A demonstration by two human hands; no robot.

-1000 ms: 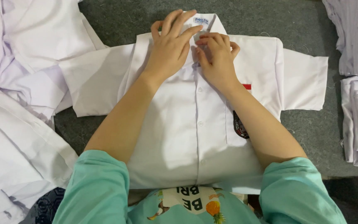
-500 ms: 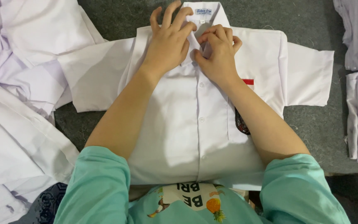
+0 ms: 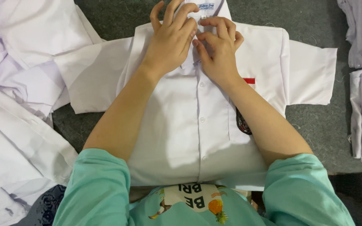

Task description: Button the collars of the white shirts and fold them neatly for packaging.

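I see both hands have crept up the white shirt [image 3: 197, 121], flat on the grey counter [image 3: 311, 121]: left hand [image 3: 170, 39] and right hand [image 3: 216, 50] pinching the collar placket, buttoning near top.

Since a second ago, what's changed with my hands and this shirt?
Both hands, left hand and right hand, crept up the white shirt toward its collar, fingertips pinching together at the top button. The shirt stays flat, sleeves spread; the side piles haven't moved.
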